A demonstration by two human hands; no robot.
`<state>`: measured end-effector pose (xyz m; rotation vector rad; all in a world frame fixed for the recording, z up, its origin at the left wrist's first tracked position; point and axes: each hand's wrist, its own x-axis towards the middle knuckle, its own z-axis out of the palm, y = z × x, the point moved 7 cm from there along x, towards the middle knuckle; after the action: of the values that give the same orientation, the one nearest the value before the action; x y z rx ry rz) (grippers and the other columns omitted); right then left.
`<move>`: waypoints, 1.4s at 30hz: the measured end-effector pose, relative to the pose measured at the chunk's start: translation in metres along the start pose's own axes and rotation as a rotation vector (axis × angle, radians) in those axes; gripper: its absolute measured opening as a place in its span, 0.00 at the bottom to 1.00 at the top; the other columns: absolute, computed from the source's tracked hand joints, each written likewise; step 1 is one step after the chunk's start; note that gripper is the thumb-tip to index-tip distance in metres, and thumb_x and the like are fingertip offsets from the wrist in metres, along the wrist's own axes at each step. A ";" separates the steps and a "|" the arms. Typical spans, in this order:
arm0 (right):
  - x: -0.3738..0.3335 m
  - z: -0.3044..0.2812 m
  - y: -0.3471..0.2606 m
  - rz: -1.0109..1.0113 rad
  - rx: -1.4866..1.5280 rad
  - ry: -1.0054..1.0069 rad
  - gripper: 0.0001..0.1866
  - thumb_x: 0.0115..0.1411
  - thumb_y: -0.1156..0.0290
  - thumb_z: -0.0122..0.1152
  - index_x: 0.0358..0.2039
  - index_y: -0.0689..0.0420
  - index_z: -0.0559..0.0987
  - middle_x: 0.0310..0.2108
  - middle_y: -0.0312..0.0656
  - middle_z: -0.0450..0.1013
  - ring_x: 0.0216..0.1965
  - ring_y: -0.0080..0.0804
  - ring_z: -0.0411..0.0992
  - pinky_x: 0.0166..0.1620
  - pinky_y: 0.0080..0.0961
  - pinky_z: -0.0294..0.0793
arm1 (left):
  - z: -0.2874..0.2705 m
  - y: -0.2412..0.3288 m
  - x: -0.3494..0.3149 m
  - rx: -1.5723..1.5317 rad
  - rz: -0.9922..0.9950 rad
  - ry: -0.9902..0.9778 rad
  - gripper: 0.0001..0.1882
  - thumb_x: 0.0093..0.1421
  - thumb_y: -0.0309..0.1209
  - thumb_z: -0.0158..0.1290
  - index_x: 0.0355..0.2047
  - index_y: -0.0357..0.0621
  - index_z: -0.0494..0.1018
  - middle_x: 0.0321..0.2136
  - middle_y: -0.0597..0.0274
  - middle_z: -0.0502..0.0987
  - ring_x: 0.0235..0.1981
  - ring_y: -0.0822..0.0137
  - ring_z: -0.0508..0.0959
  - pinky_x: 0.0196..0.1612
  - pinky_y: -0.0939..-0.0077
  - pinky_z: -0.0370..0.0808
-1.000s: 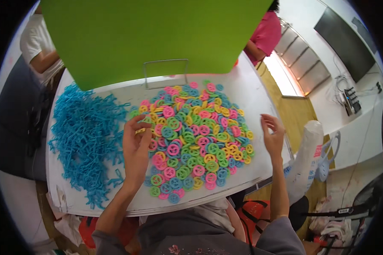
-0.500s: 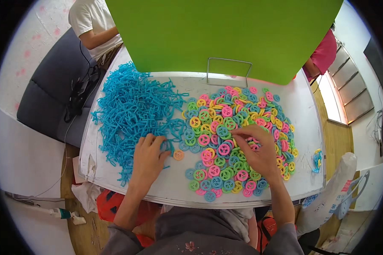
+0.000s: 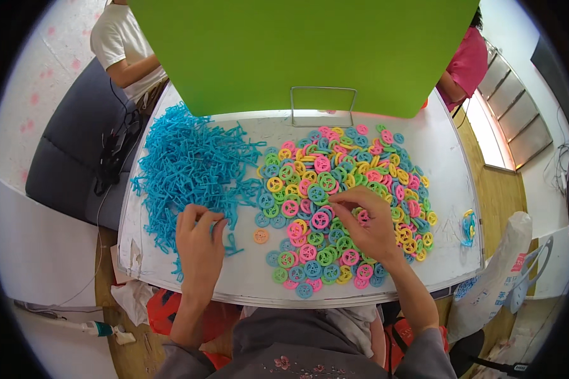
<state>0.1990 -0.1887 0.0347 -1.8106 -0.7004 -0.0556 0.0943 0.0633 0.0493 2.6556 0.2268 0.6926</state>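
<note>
My left hand is at the near right edge of a big heap of blue plastic link-like pieces. Its fingers are curled, with thumb and forefinger drawn together; whatever is between them is hidden. Over a heap of small spoked plastic wheels in pink, green, yellow and blue, my right hand pinches thumb and forefinger beside a green wheel. I cannot make out whether that wheel is in the pinch. A lone orange wheel lies flat between the two heaps.
An upright green panel spans the far side of the white table, with a wire stand before it. A small blue-and-yellow item lies near the right edge. Two people sit beyond the panel. A white bag stands at right.
My left hand has moved left, away from the orange wheel, and its thumb and forefinger have come closer together. My right hand stays at nearly the same spot on the wheels. The view has shifted slightly.
</note>
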 end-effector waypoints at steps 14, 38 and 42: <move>-0.005 0.017 0.015 0.219 0.457 -0.062 0.20 0.55 0.79 0.61 0.49 0.62 0.70 0.40 0.40 0.73 0.41 0.25 0.74 0.46 0.23 0.75 | 0.056 0.114 0.022 -0.510 0.413 -0.171 0.12 0.47 0.23 0.61 0.34 0.40 0.75 0.37 0.57 0.73 0.34 0.56 0.75 0.32 0.68 0.74; -0.009 0.016 0.043 0.472 0.900 -0.123 0.13 0.66 0.60 0.49 0.35 0.58 0.72 0.26 0.33 0.67 0.26 0.19 0.61 0.30 0.17 0.59 | 0.106 0.084 0.028 -1.444 -0.243 -0.522 0.08 0.64 0.29 0.49 0.40 0.39 0.67 0.39 0.59 0.76 0.39 0.71 0.77 0.37 0.77 0.78; -0.010 0.020 0.042 0.385 0.899 -0.182 0.14 0.67 0.61 0.49 0.37 0.60 0.74 0.29 0.34 0.69 0.32 0.19 0.65 0.35 0.18 0.63 | 0.110 0.082 0.025 -1.448 -0.271 -0.554 0.07 0.65 0.29 0.49 0.39 0.39 0.67 0.40 0.56 0.77 0.41 0.68 0.77 0.40 0.75 0.78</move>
<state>0.2057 -0.1830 -0.0122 -1.0490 -0.3829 0.5976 0.1756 -0.0412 0.0047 1.2735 -0.0776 -0.0698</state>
